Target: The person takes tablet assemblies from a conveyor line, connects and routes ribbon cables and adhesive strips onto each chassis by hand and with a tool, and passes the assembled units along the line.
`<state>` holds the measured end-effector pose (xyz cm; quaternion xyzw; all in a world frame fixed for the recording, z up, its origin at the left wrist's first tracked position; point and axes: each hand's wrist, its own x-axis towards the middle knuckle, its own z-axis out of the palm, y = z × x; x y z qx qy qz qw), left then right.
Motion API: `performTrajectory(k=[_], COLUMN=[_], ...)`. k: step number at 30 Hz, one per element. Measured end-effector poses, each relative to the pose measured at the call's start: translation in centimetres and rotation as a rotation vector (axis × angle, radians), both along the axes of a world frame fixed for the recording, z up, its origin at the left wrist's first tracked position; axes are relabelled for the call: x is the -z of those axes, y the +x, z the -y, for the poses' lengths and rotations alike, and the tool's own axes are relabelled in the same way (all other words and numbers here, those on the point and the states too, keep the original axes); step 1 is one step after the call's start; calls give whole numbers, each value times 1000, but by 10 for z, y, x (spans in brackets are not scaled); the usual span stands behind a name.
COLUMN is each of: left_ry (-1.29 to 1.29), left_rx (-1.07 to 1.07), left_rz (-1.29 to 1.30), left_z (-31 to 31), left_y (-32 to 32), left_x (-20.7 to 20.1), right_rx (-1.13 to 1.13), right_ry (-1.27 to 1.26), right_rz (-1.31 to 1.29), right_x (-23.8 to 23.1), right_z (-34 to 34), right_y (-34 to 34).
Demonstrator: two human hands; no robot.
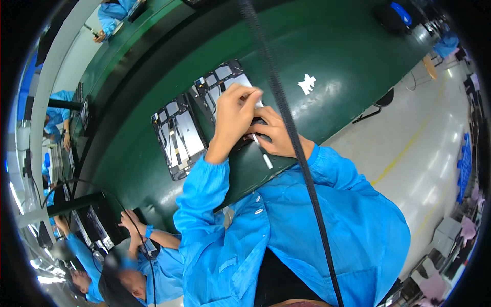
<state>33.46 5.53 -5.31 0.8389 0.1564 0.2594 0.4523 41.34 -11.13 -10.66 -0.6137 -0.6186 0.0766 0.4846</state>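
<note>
Two opened tablet-like devices with exposed inner parts lie side by side on the green table (327,117). The left device (190,134) lies untouched. Over the near part of the right device (223,74) both my hands work close together. My left hand (232,120) is closed, thumb and fingers pinched above the device; what they hold is too small to make out. Beside it, my right hand (276,134) has bent fingers, with a slim white pen-like stick (266,157) slanting out below them toward me. My hands cover the near part of that device.
A small pile of white paper-like pieces (307,84) lies right of the devices. A black strap (279,87) crosses the view. At lower left, a co-worker's hand (132,224) is by the table edge; more people in blue sit farther left. A walkway floor (394,146) stretches at right.
</note>
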Motion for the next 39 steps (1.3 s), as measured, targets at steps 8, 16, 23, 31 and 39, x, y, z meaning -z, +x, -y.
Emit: performTrajectory(k=[8, 16, 23, 31, 39], left_ry=[55, 183, 61, 11, -9], left_rx=[358, 269, -143, -330, -227], left_rz=[-302, -180, 188, 82, 10], left_z=[24, 15, -26, 23, 45], left_y=[145, 138, 25, -91, -98], left_x=[8, 12, -22, 32, 31], right_rx=[41, 6, 68, -1, 74], right_ry=[34, 33, -28, 46, 130], right_rz=[9, -47, -202, -61, -72], right_x=[26, 15, -23, -10, -5], right_z=[4, 0, -10, 0, 12], right_y=[-1, 5, 20, 7, -20])
